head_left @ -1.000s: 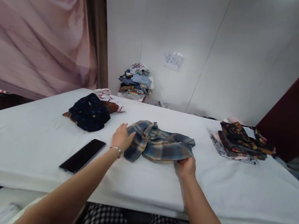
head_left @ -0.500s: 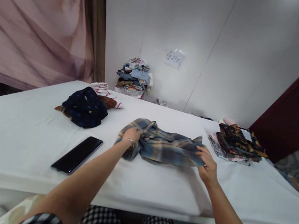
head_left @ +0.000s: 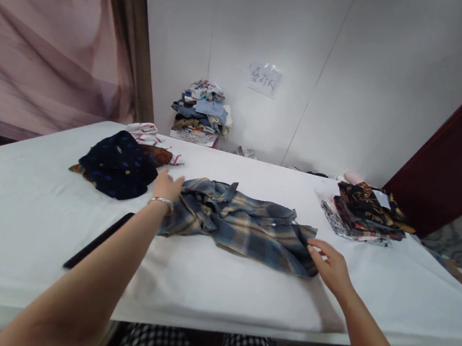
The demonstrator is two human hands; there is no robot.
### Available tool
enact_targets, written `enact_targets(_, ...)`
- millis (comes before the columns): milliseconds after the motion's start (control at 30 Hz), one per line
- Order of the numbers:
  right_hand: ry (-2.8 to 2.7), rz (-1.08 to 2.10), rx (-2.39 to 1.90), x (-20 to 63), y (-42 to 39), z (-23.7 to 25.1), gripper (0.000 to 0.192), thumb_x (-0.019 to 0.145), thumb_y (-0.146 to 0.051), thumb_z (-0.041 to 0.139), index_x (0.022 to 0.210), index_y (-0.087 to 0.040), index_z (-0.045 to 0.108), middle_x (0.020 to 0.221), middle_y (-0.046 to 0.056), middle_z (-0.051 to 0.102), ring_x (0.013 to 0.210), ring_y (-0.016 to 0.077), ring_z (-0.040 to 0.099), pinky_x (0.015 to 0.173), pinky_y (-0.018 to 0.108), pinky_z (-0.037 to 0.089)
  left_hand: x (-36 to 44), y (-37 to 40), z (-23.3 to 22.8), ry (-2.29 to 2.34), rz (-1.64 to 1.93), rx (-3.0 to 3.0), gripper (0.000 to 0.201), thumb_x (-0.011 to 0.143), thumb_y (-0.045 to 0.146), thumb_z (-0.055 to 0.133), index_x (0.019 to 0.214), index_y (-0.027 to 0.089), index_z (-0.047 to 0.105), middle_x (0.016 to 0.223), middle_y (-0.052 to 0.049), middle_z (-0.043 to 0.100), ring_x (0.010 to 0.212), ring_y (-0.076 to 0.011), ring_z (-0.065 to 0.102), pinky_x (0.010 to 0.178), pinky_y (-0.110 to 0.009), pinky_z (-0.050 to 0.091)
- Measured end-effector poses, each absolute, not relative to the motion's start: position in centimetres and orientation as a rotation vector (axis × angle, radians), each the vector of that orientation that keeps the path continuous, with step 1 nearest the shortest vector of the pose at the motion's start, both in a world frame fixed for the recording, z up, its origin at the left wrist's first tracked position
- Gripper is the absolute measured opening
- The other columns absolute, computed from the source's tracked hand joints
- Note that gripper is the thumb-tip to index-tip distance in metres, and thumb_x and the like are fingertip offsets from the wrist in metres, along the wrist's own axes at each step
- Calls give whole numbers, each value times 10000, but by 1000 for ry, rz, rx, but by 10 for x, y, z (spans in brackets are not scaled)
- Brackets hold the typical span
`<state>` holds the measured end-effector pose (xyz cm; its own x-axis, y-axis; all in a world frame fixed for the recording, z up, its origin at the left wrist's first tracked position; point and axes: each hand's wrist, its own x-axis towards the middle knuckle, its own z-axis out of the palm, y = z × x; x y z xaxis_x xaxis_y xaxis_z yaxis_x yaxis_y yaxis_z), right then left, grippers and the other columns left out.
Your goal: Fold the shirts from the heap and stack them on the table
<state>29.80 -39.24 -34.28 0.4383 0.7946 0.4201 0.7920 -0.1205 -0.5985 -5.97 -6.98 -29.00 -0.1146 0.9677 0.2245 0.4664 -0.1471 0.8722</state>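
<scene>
A blue, grey and tan plaid shirt (head_left: pixel 248 229) lies crumpled across the middle of the white table, its small buttons showing toward the right part. At the shirt's left end is my left hand (head_left: pixel 168 187), fingers spread and slightly blurred; a bracelet circles that wrist. Thumb and fingers of my right hand (head_left: pixel 330 266) pinch the shirt's right edge. Partly covered by my left forearm is a black phone (head_left: pixel 97 242) lying on the table.
Left of my left hand sits a dark blue patterned garment (head_left: pixel 119 166), with a white-and-red cloth (head_left: pixel 143 130) behind it. Folded clothes (head_left: pixel 366 213) are stacked at the right. A tall clothes pile (head_left: pixel 203 110) stands by the wall under a paper sign (head_left: pixel 264 79).
My left hand has let go of the bunched shirt and moved left, fingers now spread. The shirt lies flatter and wider, its right end lowered onto the table. The view has shifted slightly.
</scene>
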Motion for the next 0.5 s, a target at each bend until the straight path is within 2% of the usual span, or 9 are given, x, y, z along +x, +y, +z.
enact_targets(67,-1371,-175,-1914,305,-368,-341,364,855,-430,541,1099,-220,710,1240,106,667,1178,304,589,806,398,568,-44,-83,-299,1641,1072,1886,636,827,308,660,1406,127,469,1536,-197,389,1410,-337,373,1145,-463,344)
enact_targets(133,-1453,-258,-1990,309,-345,-342,423,821,-369,578,1204,-212,668,1331,123,612,1260,313,531,960,459,502,-30,-99,-308,1639,824,2247,674,831,352,637,1447,173,428,1600,-173,283,1462,-349,272,1163,-544,283)
enact_targets(200,-1519,-218,-2119,312,-325,-345,509,780,-304,617,1279,-200,625,1343,142,603,1254,325,537,1020,481,450,-20,-111,-315,1551,580,2508,671,811,343,651,1439,229,441,1611,-145,269,1476,-351,233,1154,-635,222)
enact_targets(300,-1565,-13,-2274,314,-307,-350,498,776,-253,609,1272,-213,632,1236,127,675,1135,314,618,946,433,482,-11,-116,-320,1438,404,2539,474,761,241,689,1232,244,636,1523,-116,446,1442,-326,316,1163,-610,209)
enact_targets(400,-1590,113,-2262,318,-304,-352,322,814,-255,563,1098,-245,715,1069,75,739,1008,273,665,861,362,495,-7,-97,-312,1495,419,2390,164,783,175,662,927,202,737,1225,-121,686,1259,-301,546,1087,-500,382)
enact_targets(500,-1513,95,-2194,329,-307,-345,241,827,-294,544,966,-253,736,981,50,752,923,244,674,802,327,494,-11,-60,-286,1612,562,2201,147,868,239,628,957,157,711,1078,-107,719,1079,-255,647,964,-453,493)
